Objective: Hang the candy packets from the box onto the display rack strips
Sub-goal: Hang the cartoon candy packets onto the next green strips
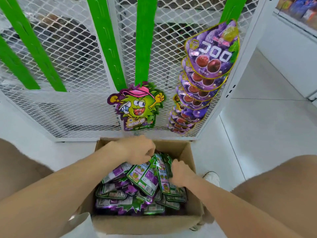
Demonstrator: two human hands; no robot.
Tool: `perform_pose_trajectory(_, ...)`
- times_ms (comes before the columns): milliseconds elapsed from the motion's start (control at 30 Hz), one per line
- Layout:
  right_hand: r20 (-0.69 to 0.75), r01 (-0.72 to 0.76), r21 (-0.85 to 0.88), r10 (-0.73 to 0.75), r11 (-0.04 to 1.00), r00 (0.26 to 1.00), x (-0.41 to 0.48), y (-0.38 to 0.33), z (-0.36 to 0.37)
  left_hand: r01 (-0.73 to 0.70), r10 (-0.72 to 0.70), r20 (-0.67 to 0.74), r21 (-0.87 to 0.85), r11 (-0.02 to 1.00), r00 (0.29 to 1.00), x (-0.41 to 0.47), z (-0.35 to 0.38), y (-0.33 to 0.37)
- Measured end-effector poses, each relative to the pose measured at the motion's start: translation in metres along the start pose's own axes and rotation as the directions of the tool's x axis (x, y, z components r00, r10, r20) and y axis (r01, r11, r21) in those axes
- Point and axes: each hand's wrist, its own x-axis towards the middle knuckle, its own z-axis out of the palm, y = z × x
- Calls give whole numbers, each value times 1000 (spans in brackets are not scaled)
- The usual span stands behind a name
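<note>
Fingers of left hand (137, 150) and right hand (180, 172) curl on shiny green-purple candy packets (145, 176); better to lift only one.

This is looking like a shop, with goods being put on show. A white wire-mesh display rack (77, 100) is standing on pale floor tiles (257, 126), with green hanging strips (144, 40) running down its panels. A column of overlapping purple grape packets (212, 54) is hanging on one strip, and a single cartoon packet (137, 107) is dangling from the next. A cardboard box (145, 224) is sitting open at the rack's foot, holding a heap of candy packets (142, 179). At the upper right, a white shelf (298, 9) is carrying blurred packaged goods.
</note>
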Motion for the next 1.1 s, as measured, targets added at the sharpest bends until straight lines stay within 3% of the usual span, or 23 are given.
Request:
perform_pose_trajectory(167,-3,5,-1,-5,1000,1000,-4,1,-2,31,-31,24,-8,999,999,4,1,-5)
perform_pose_trajectory(267,-139,6,-18,-9,1000,990,-13,-3,-48,91,-91,-46,-7,996,995,9,-2,-13)
perform_pose_trajectory(400,-312,76,-230,-148,970,938,-43,-10,-114,155,-180,-153,-164,974,972,9,-17,-21)
perform_pose_trajectory(500,-392,118,-60,-132,991,911,-65,-7,-148,121,-228,-241,-390,913,943,-2,-32,-15)
perform_pose_trajectory(600,-468,216,235,-84,948,880,-76,-5,-164,34,-357,-312,-710,703,880,-8,-39,-13)
perform_pose_trajectory(733,-460,248,409,-36,878,887,-75,-7,-163,-123,-407,-411,-811,572,816,-14,-50,-24)
perform_pose_trajectory(800,-538,325,390,-73,862,840,-76,-9,-163,-183,-345,-508,-731,658,789,-21,-59,-24)
perform_pose_trajectory(900,-710,570,219,-271,792,650,-84,-19,-169,-212,-188,-630,-503,838,753,-27,-72,-12)
perform_pose_trajectory(1000,-660,638,109,-424,763,620,-89,-29,-177,-245,-151,-696,-436,866,702,-31,-87,7)
perform_pose_trajectory(1100,-663,666,27,-486,745,570,-86,-32,-193,-282,-227,-777,-459,842,587,-29,-102,15)
